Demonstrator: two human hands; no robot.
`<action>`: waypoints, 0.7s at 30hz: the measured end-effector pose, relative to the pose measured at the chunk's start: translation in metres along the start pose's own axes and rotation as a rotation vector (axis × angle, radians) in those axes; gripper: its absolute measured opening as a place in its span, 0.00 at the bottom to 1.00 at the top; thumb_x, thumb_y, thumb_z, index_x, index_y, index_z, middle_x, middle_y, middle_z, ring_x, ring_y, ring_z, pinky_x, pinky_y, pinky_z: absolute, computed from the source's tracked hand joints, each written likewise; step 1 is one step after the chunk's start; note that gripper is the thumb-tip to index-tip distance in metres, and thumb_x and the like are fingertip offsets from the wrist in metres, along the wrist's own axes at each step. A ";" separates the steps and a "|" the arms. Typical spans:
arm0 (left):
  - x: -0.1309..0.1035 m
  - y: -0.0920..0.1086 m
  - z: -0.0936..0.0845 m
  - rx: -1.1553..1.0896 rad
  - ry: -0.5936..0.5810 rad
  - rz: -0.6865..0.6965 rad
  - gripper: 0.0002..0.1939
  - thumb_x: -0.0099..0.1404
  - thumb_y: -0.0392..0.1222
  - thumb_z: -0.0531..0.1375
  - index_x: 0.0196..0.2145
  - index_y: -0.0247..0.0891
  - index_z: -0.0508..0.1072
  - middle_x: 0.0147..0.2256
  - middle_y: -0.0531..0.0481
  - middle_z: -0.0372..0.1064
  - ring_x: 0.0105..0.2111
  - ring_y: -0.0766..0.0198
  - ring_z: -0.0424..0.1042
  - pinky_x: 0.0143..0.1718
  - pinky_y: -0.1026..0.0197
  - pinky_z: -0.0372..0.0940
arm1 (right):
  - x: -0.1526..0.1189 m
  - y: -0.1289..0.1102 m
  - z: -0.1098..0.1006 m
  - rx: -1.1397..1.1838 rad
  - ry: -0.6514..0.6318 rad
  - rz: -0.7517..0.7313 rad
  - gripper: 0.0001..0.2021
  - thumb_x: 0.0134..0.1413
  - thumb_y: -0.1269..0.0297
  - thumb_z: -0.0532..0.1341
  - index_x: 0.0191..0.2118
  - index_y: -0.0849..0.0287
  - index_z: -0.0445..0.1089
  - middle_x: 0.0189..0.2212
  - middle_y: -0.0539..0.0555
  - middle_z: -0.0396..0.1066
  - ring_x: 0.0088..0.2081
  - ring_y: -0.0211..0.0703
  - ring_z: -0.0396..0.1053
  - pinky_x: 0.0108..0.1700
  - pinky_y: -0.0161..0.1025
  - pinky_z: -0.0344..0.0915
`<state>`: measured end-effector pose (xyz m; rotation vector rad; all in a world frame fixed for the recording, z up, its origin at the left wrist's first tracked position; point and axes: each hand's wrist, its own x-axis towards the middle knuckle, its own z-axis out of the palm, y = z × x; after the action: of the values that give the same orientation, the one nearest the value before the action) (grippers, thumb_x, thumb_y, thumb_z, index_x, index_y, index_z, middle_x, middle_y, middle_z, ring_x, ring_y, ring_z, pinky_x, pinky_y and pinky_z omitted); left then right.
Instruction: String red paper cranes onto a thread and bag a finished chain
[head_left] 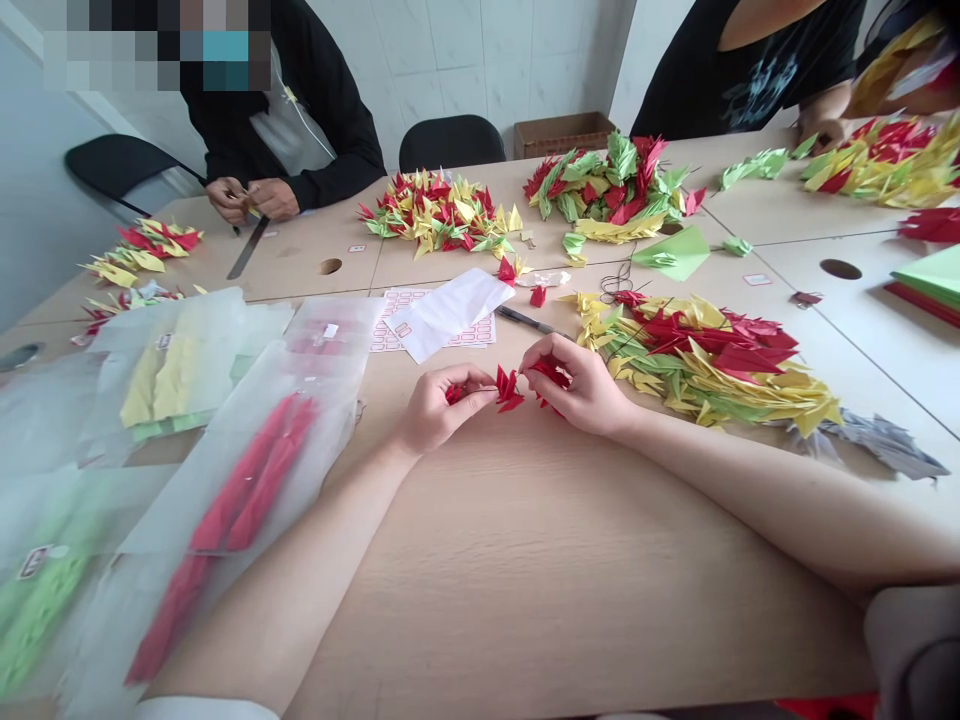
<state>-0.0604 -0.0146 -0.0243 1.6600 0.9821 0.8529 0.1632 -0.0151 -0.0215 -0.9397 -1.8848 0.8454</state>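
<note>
Above the bare table front, my left hand point(446, 408) is closed in a pinch, with red folded paper partly showing inside its fingers. A small red folded-paper crane point(508, 389) hangs between my two hands, apparently on a thin dark thread or needle. My right hand point(579, 388) is closed too, its fingertips pinching just right of that crane, and more red folded paper shows under its palm. Fingers hide the exact grip. Just beyond my right hand lies a heap of strung red, yellow and green paper cranes point(720, 355).
Clear plastic bags point(247, 450) of coloured folded paper cover the left side. A white paper sheet point(450, 310) lies over printed label sheets, near a dark pen-like tool point(532, 320). Crane piles point(442, 212) stand farther back. Two people point(315, 110) sit across the table.
</note>
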 end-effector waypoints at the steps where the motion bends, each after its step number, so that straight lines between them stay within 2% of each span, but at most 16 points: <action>1: -0.001 0.002 0.000 0.000 -0.003 0.002 0.12 0.64 0.47 0.63 0.39 0.35 0.76 0.27 0.51 0.70 0.24 0.68 0.62 0.25 0.64 0.55 | 0.000 0.000 0.000 -0.004 -0.001 0.000 0.04 0.61 0.65 0.56 0.39 0.58 0.64 0.34 0.53 0.68 0.32 0.38 0.64 0.35 0.36 0.62; 4: -0.002 0.005 0.000 0.041 0.014 0.021 0.12 0.67 0.48 0.60 0.34 0.36 0.75 0.23 0.54 0.64 0.22 0.69 0.58 0.24 0.64 0.52 | 0.000 0.000 0.000 -0.008 -0.013 0.023 0.06 0.63 0.63 0.56 0.42 0.58 0.64 0.34 0.52 0.68 0.32 0.38 0.64 0.37 0.37 0.62; 7: -0.003 0.005 0.002 0.079 0.019 0.019 0.17 0.69 0.50 0.57 0.29 0.36 0.74 0.19 0.55 0.59 0.21 0.69 0.57 0.24 0.64 0.53 | -0.001 0.000 0.001 0.075 -0.106 0.074 0.10 0.62 0.59 0.58 0.45 0.57 0.62 0.35 0.52 0.68 0.32 0.38 0.66 0.36 0.36 0.64; 11: -0.003 0.002 0.005 0.015 0.018 -0.015 0.18 0.69 0.52 0.57 0.27 0.36 0.71 0.22 0.52 0.67 0.20 0.70 0.61 0.23 0.65 0.57 | -0.001 -0.002 0.001 0.171 -0.233 0.109 0.15 0.60 0.54 0.60 0.46 0.57 0.61 0.35 0.52 0.70 0.33 0.39 0.68 0.35 0.36 0.65; 15: -0.002 0.004 0.006 -0.087 0.020 -0.052 0.18 0.68 0.53 0.57 0.28 0.36 0.70 0.24 0.51 0.72 0.15 0.73 0.56 0.16 0.67 0.51 | 0.000 -0.002 0.002 -0.011 -0.286 0.066 0.18 0.54 0.56 0.66 0.46 0.59 0.65 0.30 0.49 0.69 0.30 0.37 0.65 0.34 0.34 0.62; 21: -0.005 0.014 0.008 -0.228 0.051 0.005 0.12 0.65 0.48 0.62 0.33 0.35 0.73 0.33 0.46 0.79 0.15 0.75 0.58 0.18 0.66 0.57 | -0.001 0.004 0.005 -0.228 -0.247 -0.094 0.05 0.58 0.65 0.61 0.37 0.59 0.73 0.34 0.55 0.70 0.33 0.39 0.67 0.36 0.35 0.61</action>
<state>-0.0524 -0.0247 -0.0137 1.4532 0.8813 0.9769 0.1602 -0.0148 -0.0271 -0.9060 -2.2574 0.7265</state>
